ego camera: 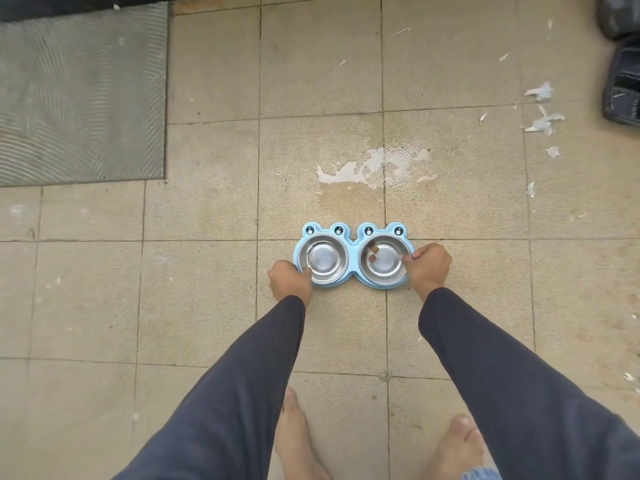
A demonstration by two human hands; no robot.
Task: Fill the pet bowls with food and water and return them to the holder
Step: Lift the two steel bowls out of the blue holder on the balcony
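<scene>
A light blue frog-shaped holder [353,233] lies on the tiled floor with two steel bowls set in it. The left bowl [323,259] looks bare inside. In the right bowl [384,261] lie two or three brown bits of food. My left hand [289,280] grips the holder's left end, with the thumb over the left bowl's rim. At the holder's right end my right hand [429,265] pinches the right bowl's rim. Both arms wear dark sleeves.
A grey ribbed mat [79,95] lies at the far left. Dark sandals [621,64] sit at the top right edge. White scraps [542,109] and a pale stain [374,166] mark the tiles beyond the holder. My bare feet [298,441] stand below.
</scene>
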